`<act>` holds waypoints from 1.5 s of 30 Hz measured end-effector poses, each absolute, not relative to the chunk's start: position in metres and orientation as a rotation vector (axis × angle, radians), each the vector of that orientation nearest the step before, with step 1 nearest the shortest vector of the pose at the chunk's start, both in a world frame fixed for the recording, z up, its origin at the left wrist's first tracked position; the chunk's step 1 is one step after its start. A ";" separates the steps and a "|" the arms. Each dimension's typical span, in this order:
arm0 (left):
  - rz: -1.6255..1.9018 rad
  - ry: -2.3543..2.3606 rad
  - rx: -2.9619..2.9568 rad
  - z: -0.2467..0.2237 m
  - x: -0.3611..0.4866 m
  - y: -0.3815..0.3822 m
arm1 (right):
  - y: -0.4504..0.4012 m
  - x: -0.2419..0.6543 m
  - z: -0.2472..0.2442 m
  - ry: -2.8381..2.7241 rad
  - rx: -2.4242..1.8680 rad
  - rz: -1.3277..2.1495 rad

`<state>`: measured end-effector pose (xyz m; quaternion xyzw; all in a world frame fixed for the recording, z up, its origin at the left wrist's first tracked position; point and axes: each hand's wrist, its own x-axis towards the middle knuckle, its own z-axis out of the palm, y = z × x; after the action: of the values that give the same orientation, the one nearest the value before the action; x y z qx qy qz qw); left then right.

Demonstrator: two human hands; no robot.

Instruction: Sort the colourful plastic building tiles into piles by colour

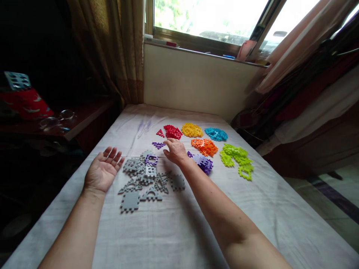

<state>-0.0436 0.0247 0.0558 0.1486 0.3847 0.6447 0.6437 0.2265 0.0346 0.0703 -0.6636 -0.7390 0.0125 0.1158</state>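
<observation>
My left hand (pixel 104 170) rests palm up at the left, fingers spread, holding nothing, beside a heap of grey interlocking building tiles (pixel 130 201). My right hand (pixel 176 151) reaches over the cloth past the heap, thumb and forefinger apart with nothing seen between them. Just beyond its fingertips lies a purple triangular tile (pixel 158 145). A purple square frame tile (pixel 151 160) lies on the grey heap. Under and beside my right forearm is a purple pile (pixel 206 164), partly hidden by the arm.
Red (pixel 173 132), yellow (pixel 192 130), blue (pixel 215 134), orange (pixel 206 147) and lime green (pixel 237 155) tile piles lie on the light cloth (pixel 134 243). A dark side table at the left holds eyeglasses (pixel 53 121) and a red container (pixel 26 104). Clothes hang at the right.
</observation>
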 end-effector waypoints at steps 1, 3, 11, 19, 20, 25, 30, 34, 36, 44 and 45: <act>1.467 0.879 0.340 0.056 -0.043 0.025 | 0.045 0.220 0.066 -2.184 -1.955 0.048; 1.465 0.884 0.340 0.056 -0.043 0.024 | 0.059 0.210 0.060 -2.221 -1.996 0.082; 1.462 0.867 0.332 0.053 -0.046 0.027 | 0.050 0.209 0.063 -2.198 -2.093 0.083; 1.460 0.884 0.343 0.053 -0.044 0.027 | -0.037 0.299 0.075 -1.743 -2.109 -0.035; 1.461 0.887 0.347 0.054 -0.044 0.027 | -0.047 0.309 0.073 -1.701 -2.133 -0.052; 1.468 0.876 0.363 0.055 -0.043 0.024 | -0.077 0.332 0.060 -1.646 -2.173 -0.094; 1.467 0.871 0.354 0.057 -0.042 0.023 | -0.070 0.306 0.071 -1.755 -2.087 -0.201; 1.465 0.865 0.355 0.055 -0.043 0.024 | -0.040 0.256 0.082 -2.072 -1.857 -0.015; 1.469 0.870 0.357 0.055 -0.043 0.024 | -0.022 0.232 0.081 -2.225 -1.763 0.090; 1.457 0.875 0.370 0.054 -0.046 0.025 | 0.011 0.189 0.065 -2.407 -1.850 0.189; 1.453 0.874 0.384 0.053 -0.046 0.026 | 0.009 0.190 0.064 -2.400 -1.846 0.176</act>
<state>-0.0464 0.0260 0.0529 0.1685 0.3841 0.6385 0.6453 0.1902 0.0091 0.0644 -0.6078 -0.7901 0.0578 0.0542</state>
